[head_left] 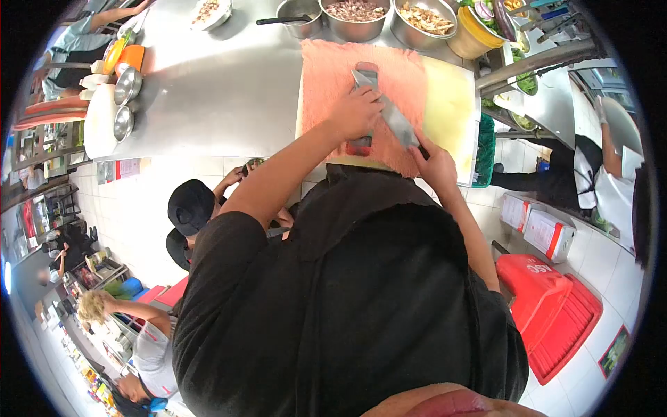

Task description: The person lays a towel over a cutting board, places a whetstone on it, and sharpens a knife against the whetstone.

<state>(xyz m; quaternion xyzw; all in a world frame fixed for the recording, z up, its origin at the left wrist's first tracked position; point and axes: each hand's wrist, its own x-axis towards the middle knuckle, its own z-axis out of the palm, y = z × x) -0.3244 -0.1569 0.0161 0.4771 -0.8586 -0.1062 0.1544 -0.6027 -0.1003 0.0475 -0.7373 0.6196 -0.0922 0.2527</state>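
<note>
A kitchen knife with a broad grey blade [397,125] lies slantwise across a whetstone [359,148]. My right hand [437,162] is closed around the handle end, which it mostly hides. The fingers of my left hand [356,111] are together and press down on the blade over the stone. Beneath the stone spreads a pink cloth [406,69], laid on a pale yellow cutting board [451,104]. My left hand covers the stone's middle, so only its two ends show.
Along the table's [222,90] far side stand metal bowls [424,38] of chopped food and a yellow tub [476,42]. Small metal bowls [125,104] sit at left. A red bin [531,299] is on the floor at right. Other people [191,208] are nearby.
</note>
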